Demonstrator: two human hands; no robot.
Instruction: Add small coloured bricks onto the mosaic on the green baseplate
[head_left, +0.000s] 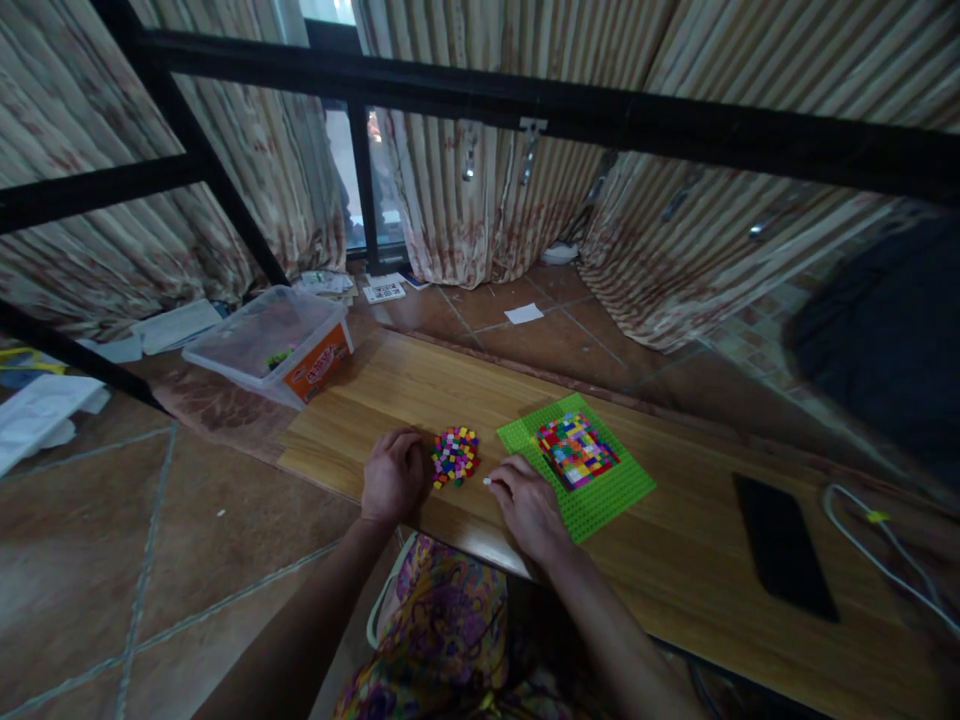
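Seated at a low wooden table (675, 560), mid-way through a brick mosaic. Green baseplate (600, 500) only partly covered: a block of multicoloured tiles (576, 450) near its far middle, wide green margins bare all round. Loose pile of small bricks (454, 456) waiting just left of the plate. Left hand (394, 478) curled loosely beside the pile, apparently holding nothing. Right hand (529, 505) at the plate's near corner, fingertips pinching one small white piece (487, 482). Clear plastic tub (270, 345) at the table's far left, dark phone (784, 545) to the right.
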